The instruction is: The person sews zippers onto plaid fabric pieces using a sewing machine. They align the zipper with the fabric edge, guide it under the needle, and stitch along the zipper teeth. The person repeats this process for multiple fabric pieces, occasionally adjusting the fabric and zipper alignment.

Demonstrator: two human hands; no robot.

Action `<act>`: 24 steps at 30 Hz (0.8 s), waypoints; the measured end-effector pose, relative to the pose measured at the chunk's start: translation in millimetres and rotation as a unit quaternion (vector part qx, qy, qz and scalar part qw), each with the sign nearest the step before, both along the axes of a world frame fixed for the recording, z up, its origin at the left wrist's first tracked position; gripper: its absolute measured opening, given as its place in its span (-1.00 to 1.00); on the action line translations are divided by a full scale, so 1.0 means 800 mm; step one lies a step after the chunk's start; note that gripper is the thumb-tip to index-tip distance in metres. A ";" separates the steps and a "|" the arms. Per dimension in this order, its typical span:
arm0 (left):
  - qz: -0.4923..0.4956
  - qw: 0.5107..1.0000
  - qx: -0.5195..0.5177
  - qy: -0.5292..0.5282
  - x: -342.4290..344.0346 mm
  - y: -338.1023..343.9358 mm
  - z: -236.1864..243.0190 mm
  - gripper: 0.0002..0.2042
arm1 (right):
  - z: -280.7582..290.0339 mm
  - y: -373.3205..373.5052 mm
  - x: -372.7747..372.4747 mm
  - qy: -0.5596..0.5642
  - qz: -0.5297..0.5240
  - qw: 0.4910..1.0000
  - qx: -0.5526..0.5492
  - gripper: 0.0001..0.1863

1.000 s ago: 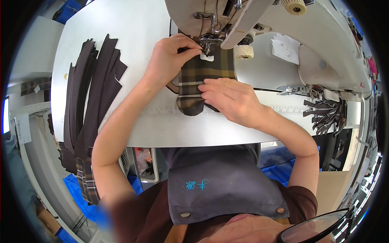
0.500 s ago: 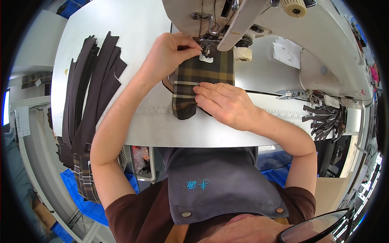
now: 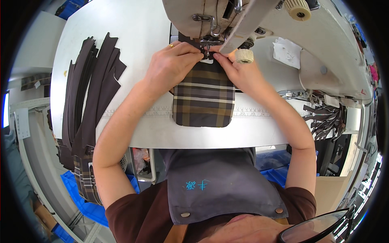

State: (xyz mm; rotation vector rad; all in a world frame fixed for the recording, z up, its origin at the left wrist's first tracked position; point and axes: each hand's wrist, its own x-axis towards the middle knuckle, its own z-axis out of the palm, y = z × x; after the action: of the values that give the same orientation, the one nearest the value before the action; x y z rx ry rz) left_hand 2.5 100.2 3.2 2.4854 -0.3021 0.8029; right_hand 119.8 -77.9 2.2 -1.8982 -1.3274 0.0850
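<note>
A brown, olive and cream plaid fabric piece [image 3: 202, 103] with rounded lower corners lies under the presser foot [image 3: 206, 52] of a white sewing machine [image 3: 182, 14]. A small white piece [image 3: 206, 61] shows at the foot. My left hand [image 3: 170, 67], a gold ring on one finger, pinches the fabric just left of the foot with fingers curled. My right hand [image 3: 239, 71] grips the fabric right of the foot, its thumb reaching in beside the needle; some of its fingertips are hidden by the machine.
Long dark fabric strips [image 3: 87, 93] lie on the white table [image 3: 133, 32] at the left, plaid pieces [image 3: 85, 174] hanging below. Short dark strips [image 3: 324, 117] bunch at the right. White scraps [image 3: 286, 52] sit beside the machine. Blue bins [image 3: 81, 194] stand below the tabletop.
My right hand has moved up from the lower fabric to the presser foot. The plaid piece now lies straighter and lower, its bottom uncovered. My left hand has shifted slightly down.
</note>
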 end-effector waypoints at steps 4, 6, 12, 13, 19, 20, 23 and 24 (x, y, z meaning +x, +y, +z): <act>-0.014 1.000 0.016 0.014 -0.006 0.005 0.000 -0.80 | -0.005 0.003 0.000 -0.070 0.027 0.996 0.057 -0.66; -0.013 1.000 0.022 0.018 -0.008 0.005 0.001 -0.78 | -0.004 0.000 -0.002 -0.130 0.041 0.990 0.047 -0.61; -0.005 0.999 0.034 0.015 -0.009 0.006 -0.002 -0.75 | 0.001 -0.009 -0.013 -0.244 0.045 0.969 -0.021 -0.55; -0.002 0.999 0.036 0.014 -0.009 0.006 -0.003 -0.75 | 0.001 -0.009 -0.014 -0.247 0.044 0.968 -0.017 -0.55; 0.002 1.000 0.029 -0.005 0.002 0.013 -0.009 -0.79 | 0.002 -0.003 -0.010 -0.260 0.023 0.965 0.000 -0.58; 0.006 0.999 0.033 -0.001 0.004 0.014 -0.009 -0.79 | 0.001 0.000 -0.009 -0.258 0.014 0.966 0.007 -0.59; 0.012 0.999 0.042 0.009 0.007 0.016 -0.010 -0.79 | -0.002 0.001 -0.007 -0.271 0.009 0.963 -0.001 -0.60; 0.011 0.999 0.041 0.012 0.006 0.015 -0.010 -0.79 | -0.003 0.000 -0.007 -0.267 0.011 0.964 -0.001 -0.60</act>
State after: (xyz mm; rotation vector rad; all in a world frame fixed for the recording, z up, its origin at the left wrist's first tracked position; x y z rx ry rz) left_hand 7.0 112.6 -4.5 2.5773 -0.3064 0.7846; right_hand 114.5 -77.8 0.0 -1.9853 -1.6943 -0.4454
